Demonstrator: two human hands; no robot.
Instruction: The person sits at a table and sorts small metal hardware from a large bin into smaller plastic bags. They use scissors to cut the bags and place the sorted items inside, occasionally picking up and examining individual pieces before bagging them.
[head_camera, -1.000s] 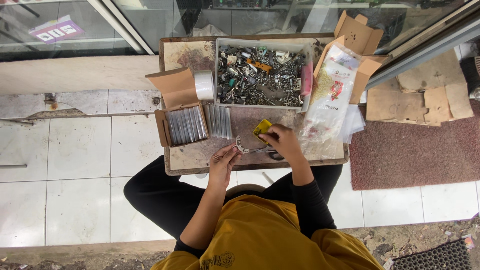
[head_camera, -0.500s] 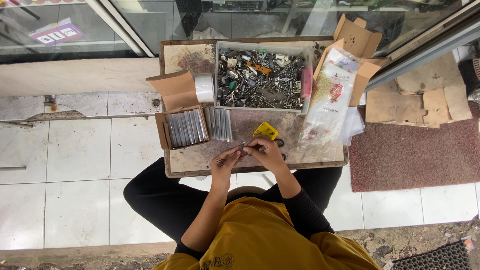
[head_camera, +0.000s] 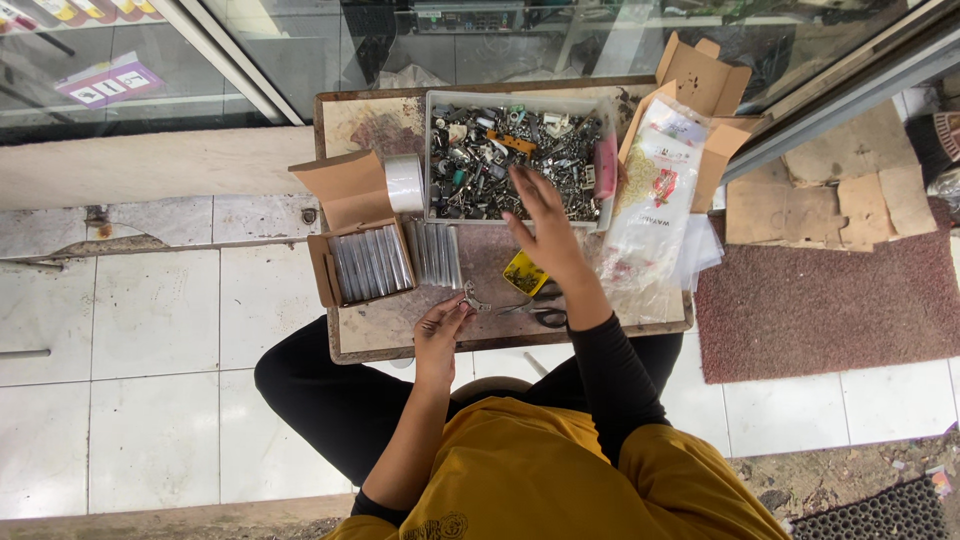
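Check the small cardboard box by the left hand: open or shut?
Open. The cardboard box has its flap folded back, showing rows of shiny metal pieces inside.

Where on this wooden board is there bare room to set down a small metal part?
Bare wood lies between the left hand, the scissors and the row of packets; more at the far left corner beside the parts tray. The right side is crowded with plastic bags.

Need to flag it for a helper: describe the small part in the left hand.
On the low brown table, near its front edge, the left hand pinches a small bent metal part. Unlike the heap in the clear tray, it lies alone, beside black-handled scissors.
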